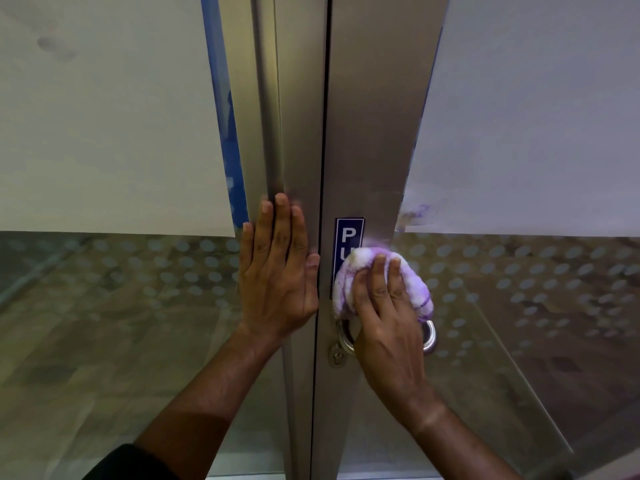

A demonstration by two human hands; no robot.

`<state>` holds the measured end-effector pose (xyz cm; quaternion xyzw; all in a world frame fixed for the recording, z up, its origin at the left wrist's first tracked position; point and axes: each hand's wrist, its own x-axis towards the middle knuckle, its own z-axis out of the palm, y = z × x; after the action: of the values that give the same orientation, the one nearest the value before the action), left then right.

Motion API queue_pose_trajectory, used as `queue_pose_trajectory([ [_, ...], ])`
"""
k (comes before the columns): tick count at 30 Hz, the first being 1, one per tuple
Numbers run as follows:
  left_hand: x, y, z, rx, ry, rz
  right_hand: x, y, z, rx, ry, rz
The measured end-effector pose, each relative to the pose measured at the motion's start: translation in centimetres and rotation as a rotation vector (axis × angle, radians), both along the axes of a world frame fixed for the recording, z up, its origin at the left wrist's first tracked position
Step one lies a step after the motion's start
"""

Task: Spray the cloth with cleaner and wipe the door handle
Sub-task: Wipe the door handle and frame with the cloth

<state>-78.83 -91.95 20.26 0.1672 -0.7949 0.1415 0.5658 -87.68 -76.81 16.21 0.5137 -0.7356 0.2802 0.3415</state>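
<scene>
Door handle (430, 336): round metal ring on the right door leaf, low of centre in the head view, largely covered by hand and cloth; only curved parts showing at left and right. Small keyhole plate (336, 355) just beside its lower left.

Cloth (414, 282): white with purple stripes, bunched, pressed against the door at the top of the handle ring, overlapping the lower part of the sign.

Right hand (386, 317): laid over the cloth, fingers curled down onto it and gripping it against the handle; wrist and forearm running down to the lower right.

Left hand (278, 271): flat on the metal stile of the left door leaf, fingers straight and together, pointing up, thumb tip near the seam between the leaves; holding nothing. Dark sleeve (135, 462) at the lower edge.

Sign (348, 237): blue, vertical, white letters "PU" legible, remainder hidden behind the cloth.

Doors: two brushed-metal stiles meeting at a dark vertical seam (323, 168); glass panels either side with frosted dot pattern (519, 282) below, pale sheets (104, 116) covering the upper glass; blue strip (225, 133) along the left stile.
</scene>
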Motion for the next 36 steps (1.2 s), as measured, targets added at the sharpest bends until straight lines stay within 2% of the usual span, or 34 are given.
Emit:
queue_pose_trajectory([
  [5, 0.1, 0.1, 0.1, 0.009, -0.012, 0.003, -1.4, 1.4, -0.6, -0.088, 0.163, 0.053],
  [13, 0.2, 0.1, 0.2, 0.010, -0.017, 0.006, -1.2, 0.0, 2.4, -0.227, 0.138, 0.058],
  [22, 0.3, 0.2, 0.2, 0.014, -0.028, 0.006, -0.4, 0.7, 0.0, -0.112, 0.116, 0.020],
  [29, 0.2, 0.2, 0.2, 0.008, -0.019, 0.005, -0.2, 0.1, 0.1, 0.087, 0.125, -0.015],
  [36, 0.1, 0.2, 0.1, 0.004, -0.011, -0.001, 0.0, 0.0, 0.5, 0.122, 0.068, 0.001],
])
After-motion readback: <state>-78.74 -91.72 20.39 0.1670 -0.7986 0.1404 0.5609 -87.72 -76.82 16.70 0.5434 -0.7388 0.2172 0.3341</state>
